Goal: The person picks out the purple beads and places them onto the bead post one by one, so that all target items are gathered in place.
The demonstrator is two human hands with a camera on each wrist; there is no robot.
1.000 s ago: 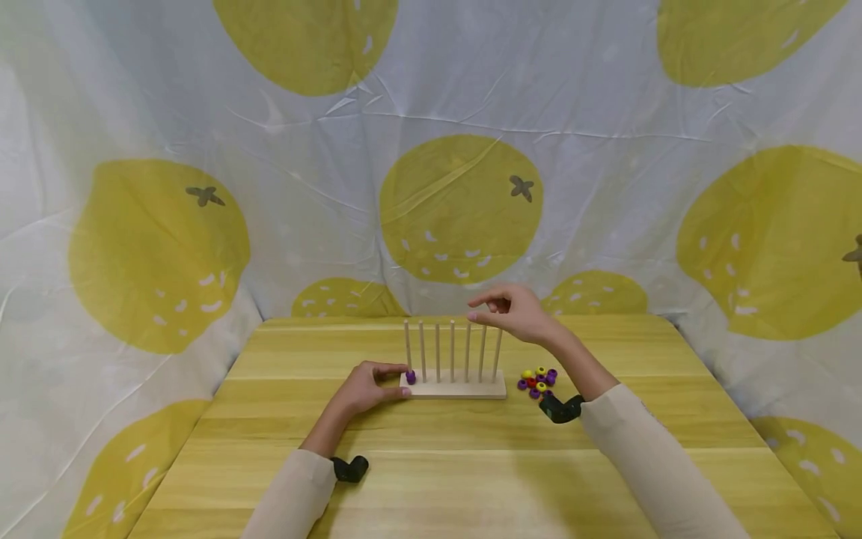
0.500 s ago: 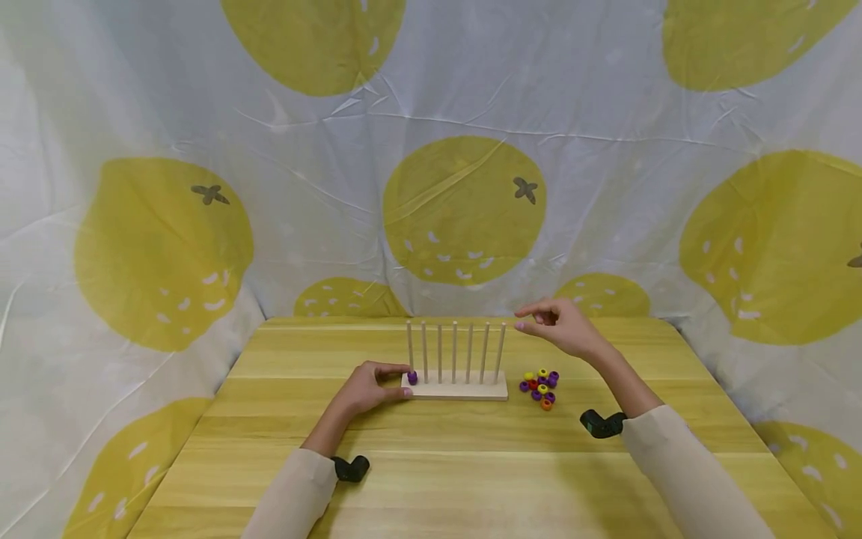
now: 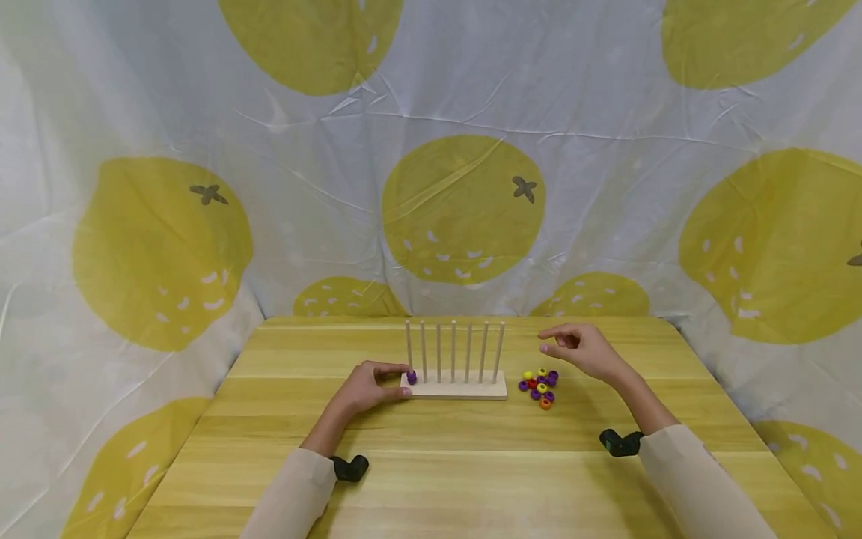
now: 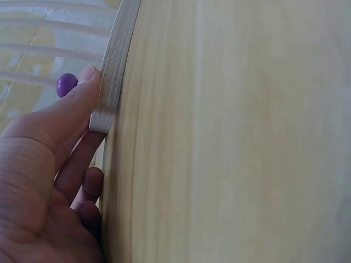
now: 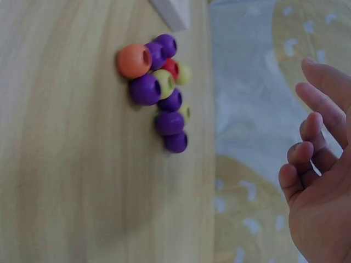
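A pale wooden peg board point(image 3: 458, 389) with several upright pegs stands on the table. My left hand point(image 3: 362, 388) grips its left end, thumb at the front edge and fingers behind. One purple bead point(image 3: 411, 378) sits low on the leftmost peg, close by my fingers; it also shows beside the thumb in the left wrist view. My right hand point(image 3: 584, 352) hovers above and right of the loose beads, holding nothing, with its fingers loosely bent. Those loose beads include an orange bead point(image 5: 134, 61), a red bead point(image 5: 171, 68), and several purple and yellow ones.
The loose beads lie in a tight group just right of the board. A wood-grain table point(image 3: 431, 479) extends beneath everything. Behind it hangs a white cloth point(image 3: 316, 195) with large yellow fruit prints. Each wrist bears a black camera mount.
My right hand has moved right and down, from over the right-hand pegs to near the loose beads. The orange bead, hidden by the wrist before, now shows. My left hand stays put.
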